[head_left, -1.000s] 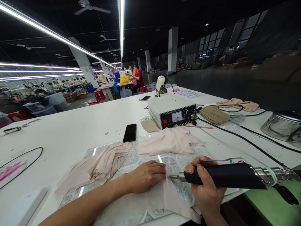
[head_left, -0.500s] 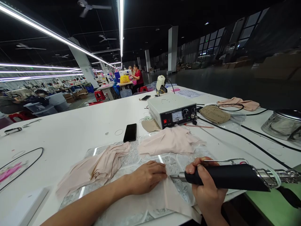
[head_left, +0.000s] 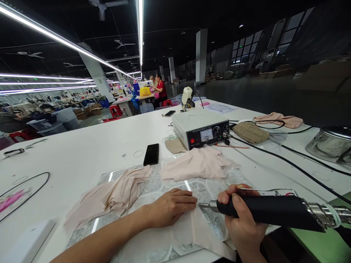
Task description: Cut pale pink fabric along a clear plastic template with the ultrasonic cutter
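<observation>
My left hand (head_left: 171, 206) lies flat, fingers together, pressing a pale pink fabric piece (head_left: 192, 233) onto a scratched glass plate (head_left: 161, 182). My right hand (head_left: 241, 223) is wrapped round the black handle of a handheld cutting tool (head_left: 271, 212). The tool's metal tip (head_left: 204, 205) touches the fabric just beside my left fingertips. A black cable (head_left: 285, 160) runs from the tool's back toward a white control box (head_left: 201, 128) with a meter and knobs.
Pink fabric piles lie at the left (head_left: 115, 193) and behind (head_left: 199, 164) the plate. A black phone (head_left: 151, 154), a tan pattern piece (head_left: 251, 132) and a metal pot (head_left: 329, 144) sit on the white table (head_left: 82, 146). A person in red (head_left: 160, 89) works far off.
The tool and my right hand have dropped slightly and shifted a little right. My left hand stays pressed on the fabric.
</observation>
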`<move>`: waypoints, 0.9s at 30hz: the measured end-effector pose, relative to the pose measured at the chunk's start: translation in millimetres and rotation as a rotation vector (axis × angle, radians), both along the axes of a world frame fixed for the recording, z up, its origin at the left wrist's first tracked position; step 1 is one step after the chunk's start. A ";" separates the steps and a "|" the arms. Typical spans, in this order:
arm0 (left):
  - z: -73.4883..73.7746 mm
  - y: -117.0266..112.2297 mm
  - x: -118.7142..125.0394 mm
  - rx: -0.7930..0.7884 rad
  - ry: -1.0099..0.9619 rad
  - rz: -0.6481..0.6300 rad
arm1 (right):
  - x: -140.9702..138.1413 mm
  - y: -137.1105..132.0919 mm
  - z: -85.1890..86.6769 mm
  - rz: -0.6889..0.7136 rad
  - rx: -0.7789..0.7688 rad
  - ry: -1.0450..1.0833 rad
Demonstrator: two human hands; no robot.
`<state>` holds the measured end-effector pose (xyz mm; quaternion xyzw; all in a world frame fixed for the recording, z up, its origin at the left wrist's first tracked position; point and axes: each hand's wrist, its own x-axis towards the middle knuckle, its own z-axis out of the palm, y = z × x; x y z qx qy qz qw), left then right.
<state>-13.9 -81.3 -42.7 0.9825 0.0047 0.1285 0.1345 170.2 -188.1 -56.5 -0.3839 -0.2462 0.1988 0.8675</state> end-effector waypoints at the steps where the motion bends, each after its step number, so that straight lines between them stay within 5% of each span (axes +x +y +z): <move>1: 0.2 -0.1 -0.6 -0.001 0.004 -0.001 | 0.0 -0.2 0.2 0.004 0.004 0.015; 27: 1.8 -0.8 -0.2 0.067 -0.044 0.019 | -4.2 -1.2 10.8 0.011 0.064 0.101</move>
